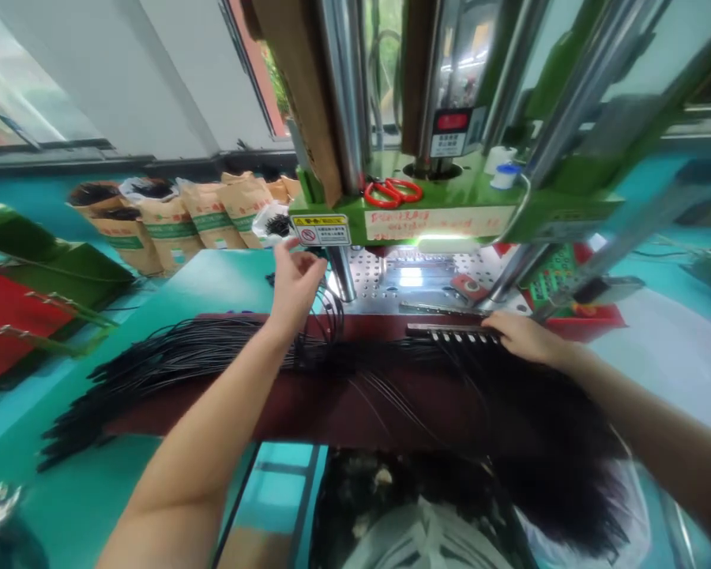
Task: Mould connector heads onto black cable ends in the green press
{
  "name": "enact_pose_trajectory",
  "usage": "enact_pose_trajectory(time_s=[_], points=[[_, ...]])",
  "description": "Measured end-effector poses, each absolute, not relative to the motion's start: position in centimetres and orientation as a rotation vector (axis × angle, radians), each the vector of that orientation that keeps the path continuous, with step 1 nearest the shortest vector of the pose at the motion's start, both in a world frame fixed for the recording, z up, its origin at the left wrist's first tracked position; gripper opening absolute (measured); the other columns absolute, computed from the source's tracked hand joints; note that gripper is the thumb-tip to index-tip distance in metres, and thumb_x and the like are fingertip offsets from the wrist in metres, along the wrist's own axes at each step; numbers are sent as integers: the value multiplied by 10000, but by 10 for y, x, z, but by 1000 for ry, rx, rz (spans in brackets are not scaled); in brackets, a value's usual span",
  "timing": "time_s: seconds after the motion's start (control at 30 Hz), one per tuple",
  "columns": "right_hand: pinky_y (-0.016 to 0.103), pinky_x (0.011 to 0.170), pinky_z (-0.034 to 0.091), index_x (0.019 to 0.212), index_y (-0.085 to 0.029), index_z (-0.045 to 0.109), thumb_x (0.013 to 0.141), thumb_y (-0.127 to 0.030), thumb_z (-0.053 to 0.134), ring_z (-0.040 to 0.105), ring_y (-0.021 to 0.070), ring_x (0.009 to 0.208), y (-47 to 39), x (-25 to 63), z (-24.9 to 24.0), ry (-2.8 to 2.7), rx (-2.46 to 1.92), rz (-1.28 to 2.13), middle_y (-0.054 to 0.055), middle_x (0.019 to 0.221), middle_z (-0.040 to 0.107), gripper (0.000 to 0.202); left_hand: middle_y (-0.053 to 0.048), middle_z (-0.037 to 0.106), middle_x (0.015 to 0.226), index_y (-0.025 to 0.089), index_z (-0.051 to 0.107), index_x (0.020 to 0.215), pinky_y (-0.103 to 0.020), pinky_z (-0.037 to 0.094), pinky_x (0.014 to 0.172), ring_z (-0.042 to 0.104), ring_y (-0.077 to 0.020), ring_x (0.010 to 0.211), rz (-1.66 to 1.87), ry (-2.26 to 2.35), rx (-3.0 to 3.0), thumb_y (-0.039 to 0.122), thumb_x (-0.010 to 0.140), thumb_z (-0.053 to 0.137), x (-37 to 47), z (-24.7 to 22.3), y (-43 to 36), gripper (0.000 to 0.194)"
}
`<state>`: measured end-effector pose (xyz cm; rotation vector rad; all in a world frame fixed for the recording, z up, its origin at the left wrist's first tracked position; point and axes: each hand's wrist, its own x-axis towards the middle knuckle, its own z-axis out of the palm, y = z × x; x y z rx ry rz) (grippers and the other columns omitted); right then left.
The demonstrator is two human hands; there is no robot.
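My left hand (296, 276) is raised in front of the machine's left post, fingers curled with the thumb near the fingertips; thin black cables (332, 304) hang just below and beside it. What it pinches is too small to make out. At the right, my right hand (524, 336) grips the right end of a dark metal strip (450, 330), which has several pale metal pieces along its lower edge. Black cables run down from the strip. A long bundle of black cables (195, 348) lies across the dark red board (344, 407).
A green press (574, 209) with steel posts stands ahead, red scissors (393, 192) and spools (505, 175) on its plate. Behind its perforated bed (367, 288) and to the left are paper sacks (166, 229). A red tray (592, 320) holds green parts at right.
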<state>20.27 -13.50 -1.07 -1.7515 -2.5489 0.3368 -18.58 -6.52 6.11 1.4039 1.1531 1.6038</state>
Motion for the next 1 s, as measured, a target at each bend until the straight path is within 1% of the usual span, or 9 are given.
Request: enact_pose_trajectory(time_s=[0.13, 0.27, 0.4, 0.5, 0.57, 0.63, 0.77, 0.9, 1.0], points=[[272, 739, 419, 866, -148, 642, 592, -55, 496, 576, 222, 856, -124, 198, 13, -2586, -1883, 528, 85, 913, 633, 325, -34, 578, 878, 195, 601, 975, -213, 406, 650, 510, -138, 752, 1117, 920, 1621, 104, 600, 693, -132, 67, -158, 397], [251, 606, 379, 715, -165, 637, 590, -83, 531, 569, 197, 712, -123, 191, 37, -2536, -1994, 551, 59, 785, 639, 183, -46, 587, 866, 210, 589, 992, -228, 421, 602, 526, -134, 682, 736, 819, 1577, 236, 677, 667, -96, 26, -204, 325], [260, 538, 322, 677, -167, 601, 596, -83, 496, 548, 203, 661, -125, 183, 54, -2422, -2161, 472, 65, 726, 620, 157, -56, 604, 807, 168, 527, 862, -232, 432, 595, 564, -134, 673, 646, 874, 1249, 331, 650, 700, -54, -23, -217, 318], [248, 523, 306, 724, -174, 599, 589, -94, 484, 548, 196, 664, -121, 180, 64, -2335, -2220, 426, 53, 743, 623, 194, -40, 616, 728, 172, 428, 799, -243, 449, 619, 584, -121, 647, 606, 856, 919, 353, 657, 694, -25, -33, -217, 352], [236, 526, 312, 795, -178, 608, 593, -97, 478, 556, 188, 698, -113, 180, 68, -2285, -2206, 408, 47, 801, 634, 254, -37, 620, 711, 166, 414, 777, -241, 454, 610, 590, -112, 620, 577, 798, 758, 347, 629, 716, -10, -29, -211, 381], [225, 530, 325, 836, -182, 622, 609, -103, 475, 565, 179, 723, -101, 179, 70, -2251, -2160, 409, 41, 836, 642, 282, -45, 614, 669, 142, 450, 727, -229, 443, 549, 582, -110, 561, 534, 739, 723, 361, 609, 725, 1, -23, -200, 371], [206, 525, 364, 815, -173, 666, 620, -91, 496, 584, 152, 666, -69, 173, 64, -2226, -2054, 479, 13, 734, 654, 270, -78, 603, 579, 116, 481, 597, -196, 357, 396, 559, -122, 464, 474, 688, 717, 351, 637, 692, 13, -16, -172, 319], [213, 624, 429, 861, -143, 675, 648, -54, 553, 598, 171, 784, -31, 166, 46, -2131, -2056, 417, 30, 831, 667, 261, -71, 640, 648, 112, 527, 702, -210, 399, 403, 562, -117, 440, 485, 728, 648, 241, 724, 604, 12, -10, -139, 152], [287, 682, 477, 926, -126, 631, 792, -197, 584, 596, 171, 800, -6, 162, 35, -2012, -2092, 350, 51, 909, 639, 158, -39, 637, 633, 120, 526, 755, -216, 421, 425, 574, -117, 440, 468, 790, 628, 165, 787, 511, 12, -3, -110, 56]])
